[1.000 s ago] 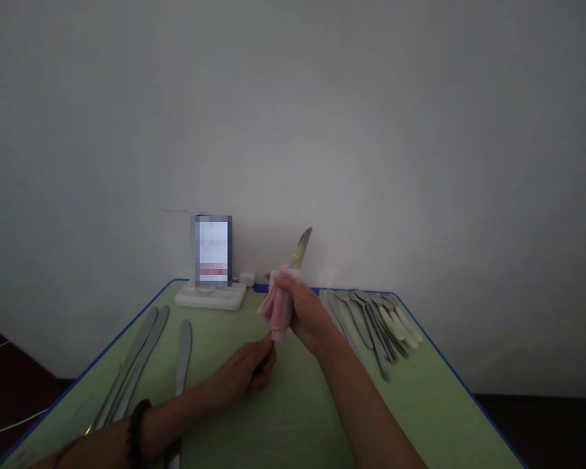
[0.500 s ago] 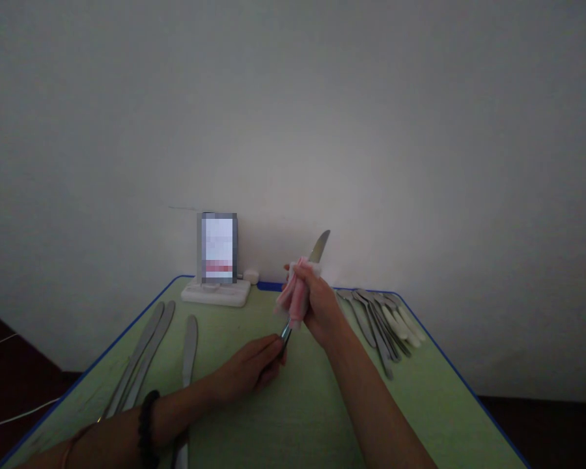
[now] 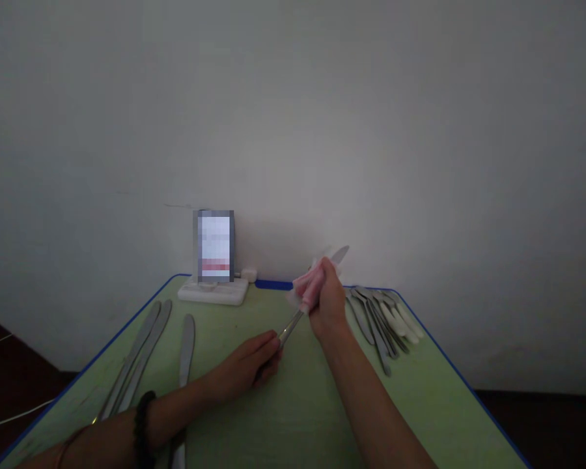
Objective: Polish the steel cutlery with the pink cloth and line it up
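Observation:
My left hand (image 3: pixel 256 361) is closed around the handle of a metal table knife (image 3: pixel 290 327), whose blade points up and to the right. A folded pink and white cloth (image 3: pixel 308 287) is wrapped about the blade, and my right hand (image 3: pixel 329 296) grips it there. Only the blade's tip shows beyond the cloth. Both hands hold the knife above the green table (image 3: pixel 254 423). My left forearm wears a dark beaded bracelet and passes over a single knife (image 3: pixel 187 345) lying on the table.
Two more knives (image 3: pixel 149 345) lie side by side at the left edge. Several spoons and other cutlery (image 3: pixel 383 319), some white-handled, are bunched at the right. A lit phone (image 3: pixel 215 247) stands on a white power strip (image 3: pixel 212 292) by the wall.
My right hand and the cloth have slid up and to the right along the blade, leaving more of the handle end bare. The knife tilts further right. My left hand stays nearly in place.

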{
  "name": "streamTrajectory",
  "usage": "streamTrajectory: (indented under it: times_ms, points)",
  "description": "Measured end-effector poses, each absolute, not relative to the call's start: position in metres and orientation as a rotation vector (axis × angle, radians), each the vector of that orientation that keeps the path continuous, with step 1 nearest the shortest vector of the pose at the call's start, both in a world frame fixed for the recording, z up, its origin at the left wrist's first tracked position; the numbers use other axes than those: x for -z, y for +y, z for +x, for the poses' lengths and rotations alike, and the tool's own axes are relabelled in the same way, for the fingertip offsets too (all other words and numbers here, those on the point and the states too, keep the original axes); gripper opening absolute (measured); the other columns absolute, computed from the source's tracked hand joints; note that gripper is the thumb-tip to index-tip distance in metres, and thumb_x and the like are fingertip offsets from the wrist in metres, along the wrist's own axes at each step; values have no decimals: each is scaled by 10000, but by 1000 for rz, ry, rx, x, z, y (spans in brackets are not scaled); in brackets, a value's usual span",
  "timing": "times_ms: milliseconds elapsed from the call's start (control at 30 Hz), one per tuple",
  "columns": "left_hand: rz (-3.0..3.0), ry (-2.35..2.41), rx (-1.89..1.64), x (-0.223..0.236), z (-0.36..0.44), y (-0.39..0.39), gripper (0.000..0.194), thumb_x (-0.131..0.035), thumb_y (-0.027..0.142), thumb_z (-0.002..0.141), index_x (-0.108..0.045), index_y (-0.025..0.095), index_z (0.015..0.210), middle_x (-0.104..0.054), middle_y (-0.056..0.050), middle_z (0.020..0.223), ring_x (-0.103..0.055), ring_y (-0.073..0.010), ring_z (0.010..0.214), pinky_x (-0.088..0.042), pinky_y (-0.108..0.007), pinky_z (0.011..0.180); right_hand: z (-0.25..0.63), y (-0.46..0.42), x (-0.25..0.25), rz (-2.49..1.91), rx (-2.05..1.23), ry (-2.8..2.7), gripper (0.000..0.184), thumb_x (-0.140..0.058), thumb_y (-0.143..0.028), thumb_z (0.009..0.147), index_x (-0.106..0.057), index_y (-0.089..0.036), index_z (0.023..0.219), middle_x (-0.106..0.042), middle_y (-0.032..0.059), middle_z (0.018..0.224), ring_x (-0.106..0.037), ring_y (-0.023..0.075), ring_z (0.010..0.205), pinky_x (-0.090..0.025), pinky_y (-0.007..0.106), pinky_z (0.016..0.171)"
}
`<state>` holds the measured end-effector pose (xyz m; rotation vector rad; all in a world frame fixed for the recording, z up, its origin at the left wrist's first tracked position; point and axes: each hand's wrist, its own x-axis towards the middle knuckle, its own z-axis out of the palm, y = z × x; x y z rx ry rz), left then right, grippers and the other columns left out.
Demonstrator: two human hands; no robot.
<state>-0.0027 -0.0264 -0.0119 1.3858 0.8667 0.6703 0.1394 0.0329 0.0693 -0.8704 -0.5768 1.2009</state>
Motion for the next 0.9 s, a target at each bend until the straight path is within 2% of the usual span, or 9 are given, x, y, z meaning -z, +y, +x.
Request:
streamTrajectory:
  times_ms: [100,233,467,667,767,900]
  points:
    - [1430,874,-647,9,-4,-26,462,-373,624,855,-416,198,682,-377,73,530,-319,-88,472,-264,-234,466,139,30,-75,-764,-1288,-419,334,-571,-520,761,-444,-221,683,-469,-88,478,-413,72,378,-368,207,411]
    - [1521,904,-624,3,-5,-27,497,-312,640,863,-406,204,644,-386,61,521,-323,-99,483,-290,-247,490,136,25,-81,-615,-1412,-455,422,-593,-597,731,-401,-226,673,-407,-98,488,-363,65,394,-352,200,413]
    - [1545,903,-587,0,-3,-30,511,-296,674,846,-395,212,652,-375,51,547,-315,-112,502,-283,-260,494,136,22,-82,-630,-1462,-556,446,-633,-616,690,-408,-230,671,-378,-83,518,-335,74,428,-338,226,440]
    - [1563,903,-600,2,-4,-30,486,-283,615,883,-401,205,651,-383,52,549,-318,-108,508,-289,-257,509,136,22,-84,-661,-1472,-548,471,-607,-665,671,-407,-238,669,-386,-81,506,-334,84,416,-332,242,428]
    - [1512,891,-644,8,-5,-29,430,-343,574,883,-388,204,668,-373,62,559,-315,-96,501,-275,-242,492,137,24,-81,-692,-1417,-478,422,-614,-626,681,-449,-238,695,-450,-71,516,-393,91,425,-357,239,437]
    - [1407,844,-666,15,-5,-29,395,-463,585,829,-367,213,738,-347,83,588,-289,-81,488,-233,-222,451,135,26,-76,-825,-1379,-510,313,-675,-477,669,-504,-216,695,-523,-56,524,-472,93,459,-390,230,464]
